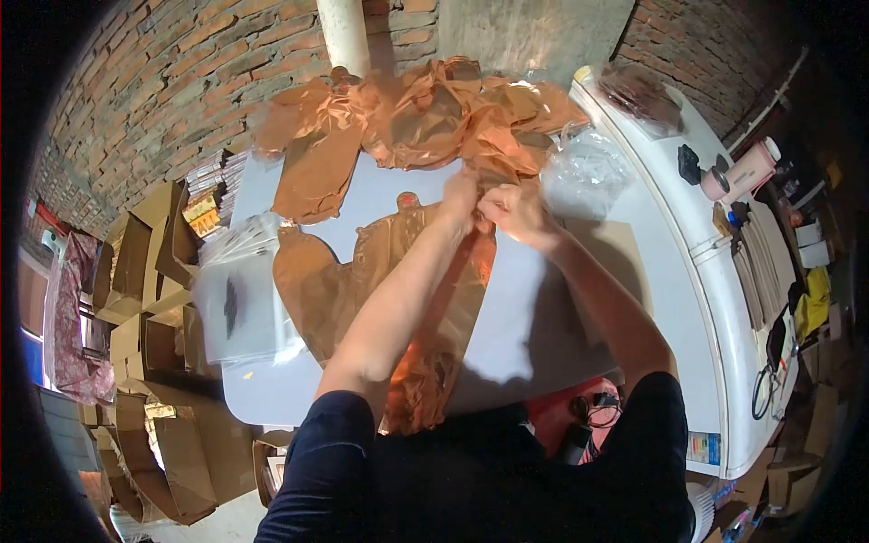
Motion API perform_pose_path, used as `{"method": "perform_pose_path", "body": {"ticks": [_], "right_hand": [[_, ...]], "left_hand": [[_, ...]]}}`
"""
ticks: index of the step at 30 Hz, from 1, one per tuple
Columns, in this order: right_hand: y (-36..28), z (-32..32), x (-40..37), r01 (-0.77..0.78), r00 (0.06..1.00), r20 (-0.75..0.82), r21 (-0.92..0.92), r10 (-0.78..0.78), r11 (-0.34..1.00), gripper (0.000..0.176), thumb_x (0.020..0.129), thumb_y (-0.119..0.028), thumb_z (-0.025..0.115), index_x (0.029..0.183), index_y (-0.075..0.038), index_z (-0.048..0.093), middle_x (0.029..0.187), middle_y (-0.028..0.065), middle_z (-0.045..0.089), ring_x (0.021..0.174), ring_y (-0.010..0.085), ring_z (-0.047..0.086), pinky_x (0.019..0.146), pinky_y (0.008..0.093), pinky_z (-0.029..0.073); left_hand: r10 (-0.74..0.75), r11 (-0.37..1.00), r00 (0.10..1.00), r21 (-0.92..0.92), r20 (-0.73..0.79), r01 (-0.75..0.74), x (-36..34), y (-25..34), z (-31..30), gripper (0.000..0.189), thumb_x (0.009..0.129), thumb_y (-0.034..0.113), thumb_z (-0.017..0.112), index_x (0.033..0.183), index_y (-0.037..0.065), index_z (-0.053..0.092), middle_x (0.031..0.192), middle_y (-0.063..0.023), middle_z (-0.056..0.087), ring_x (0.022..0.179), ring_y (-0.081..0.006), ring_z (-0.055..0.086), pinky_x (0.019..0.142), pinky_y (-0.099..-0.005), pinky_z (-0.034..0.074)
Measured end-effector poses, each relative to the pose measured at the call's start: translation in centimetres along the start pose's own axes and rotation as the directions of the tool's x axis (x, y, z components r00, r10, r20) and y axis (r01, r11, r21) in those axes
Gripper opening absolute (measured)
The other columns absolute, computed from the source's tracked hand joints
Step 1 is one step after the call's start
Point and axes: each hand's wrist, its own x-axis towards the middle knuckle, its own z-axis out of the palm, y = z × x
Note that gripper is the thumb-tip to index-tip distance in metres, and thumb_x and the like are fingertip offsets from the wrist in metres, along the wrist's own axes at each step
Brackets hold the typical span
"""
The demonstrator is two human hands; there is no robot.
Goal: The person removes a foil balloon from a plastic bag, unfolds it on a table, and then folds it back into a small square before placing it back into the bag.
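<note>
A flat, shiny copper-coloured foil piece (pixel 371 262), like an uninflated foil balloon, lies across the table in front of me and hangs down to its near edge. My left hand (pixel 460 195) and my right hand (pixel 514 210) meet at its upper right corner, fingers closed in a pinch. The foil's edge appears to be between them, though the fingertips partly hide the grip. Just beyond my hands spreads a crumpled heap of similar copper foil (pixel 416 122). A clear plastic bag (pixel 593 172) sits right of my right hand.
The pale table (pixel 262 389) carries a stack of clear plastic bags (pixel 240 290) at left. Open cardboard boxes (pixel 172 434) crowd its left side. Along the right stands a white appliance (pixel 697 226) with a pink device (pixel 747 172) on it. A brick wall (pixel 199 81) rises behind.
</note>
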Motion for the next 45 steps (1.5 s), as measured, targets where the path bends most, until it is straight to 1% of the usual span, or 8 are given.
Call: {"method": "perform_pose_path", "body": {"ticks": [6, 10, 12, 16, 20, 26, 36, 45], "right_hand": [[4.9, 1.3, 2.1, 0.004, 0.999, 0.040, -0.593, 0.025, 0.805, 0.013, 0.094, -0.014, 0.064, 0.102, -0.009, 0.072, 0.089, 0.0139, 0.070, 0.086, 0.0290, 0.070, 0.075, 0.0403, 0.056], [9.7, 4.1, 5.1, 0.296, 0.828, -0.497, -0.006, -0.259, 0.955, 0.019, 0.094, -0.010, 0.064, 0.113, -0.009, 0.066, 0.103, 0.0123, 0.069, 0.093, 0.0288, 0.069, 0.074, 0.0423, 0.057], [11.8, 4.7, 6.8, 0.404, 0.724, -0.584, -0.073, -0.367, 0.912, 0.021, 0.095, -0.009, 0.063, 0.116, -0.009, 0.064, 0.109, 0.0121, 0.068, 0.096, 0.0298, 0.069, 0.074, 0.0432, 0.058], [16.1, 4.6, 11.8, 0.294, 0.784, -0.389, -0.453, -0.483, 0.842, 0.022, 0.097, -0.012, 0.061, 0.119, -0.009, 0.063, 0.116, 0.0126, 0.068, 0.101, 0.0320, 0.070, 0.074, 0.0449, 0.059], [15.8, 2.4, 15.4, -0.056, 0.998, -0.061, -0.715, 0.017, 0.697, 0.023, 0.098, -0.015, 0.059, 0.119, -0.009, 0.063, 0.119, 0.0131, 0.068, 0.103, 0.0334, 0.072, 0.075, 0.0465, 0.059], [20.2, 1.7, 20.1, -0.245, 0.969, -0.169, -0.768, 0.181, 0.592, 0.035, 0.096, -0.020, 0.058, 0.130, -0.011, 0.063, 0.124, 0.0162, 0.070, 0.105, 0.0339, 0.075, 0.078, 0.0565, 0.059], [2.0, 0.0, 19.1, 0.175, 0.943, 0.269, 0.092, -0.193, 0.980, 0.038, 0.098, -0.028, 0.067, 0.127, -0.003, 0.071, 0.133, 0.0113, 0.070, 0.126, 0.0268, 0.063, 0.107, 0.0360, 0.049], [-23.0, -0.6, 5.0, 0.378, 0.374, 0.694, 0.492, -0.615, 0.784, 0.032, 0.092, -0.027, 0.073, 0.109, -0.001, 0.066, 0.091, 0.0134, 0.066, 0.080, 0.0253, 0.062, 0.073, 0.0394, 0.050]], "left_hand": [[0.391, 0.895, 0.905, 0.160, 0.165, -0.416, 0.1, 5.8, 1.9, 0.035, 0.109, 0.017, 0.051, 0.141, 0.003, 0.057, 0.130, -0.0100, 0.066, 0.117, -0.0202, 0.062, 0.095, -0.0372, 0.053], [0.042, 0.877, 0.923, 0.428, 0.383, -0.218, -5.8, 9.6, 3.3, 0.039, 0.112, 0.026, 0.048, 0.141, 0.004, 0.060, 0.141, -0.0082, 0.064, 0.128, -0.0189, 0.059, 0.107, -0.0353, 0.048], [0.253, 0.616, 0.761, 0.507, 0.597, -0.603, -6.9, 6.2, 0.8, 0.039, 0.112, 0.028, 0.050, 0.142, 0.006, 0.061, 0.146, -0.0073, 0.061, 0.127, -0.0200, 0.062, 0.104, -0.0369, 0.052], [-0.153, 0.640, 0.857, 0.710, 0.493, -0.294, -18.2, 8.2, -2.1, 0.038, 0.106, 0.015, 0.059, 0.143, 0.007, 0.061, 0.129, -0.0141, 0.072, 0.106, -0.0229, 0.073, 0.088, -0.0381, 0.057], [0.196, 0.503, 0.867, 0.712, 0.458, -0.490, -24.3, 7.1, -9.7, 0.034, 0.104, 0.012, 0.061, 0.138, 0.008, 0.064, 0.105, -0.0119, 0.074, 0.088, -0.0218, 0.071, 0.079, -0.0360, 0.056], [0.007, 0.658, 0.998, 0.752, -0.058, 0.039, -32.1, 7.9, -14.8, 0.029, 0.106, 0.013, 0.061, 0.132, 0.001, 0.066, 0.102, -0.0065, 0.072, 0.087, -0.0121, 0.063, 0.080, -0.0272, 0.053], [0.019, 0.720, 0.975, 0.679, -0.221, 0.140, -33.9, 12.3, -13.4, 0.020, 0.108, 0.017, 0.059, 0.118, 0.000, 0.064, 0.080, -0.0018, 0.068, 0.070, -0.0070, 0.064, 0.060, -0.0252, 0.055], [0.294, 0.026, 0.921, 0.961, 0.255, -0.274, -36.6, 14.2, -10.4, 0.021, 0.093, 0.014, 0.075, 0.108, 0.000, 0.072, 0.078, -0.0198, 0.070, 0.065, -0.0336, 0.067, 0.065, -0.0412, 0.053]]}}
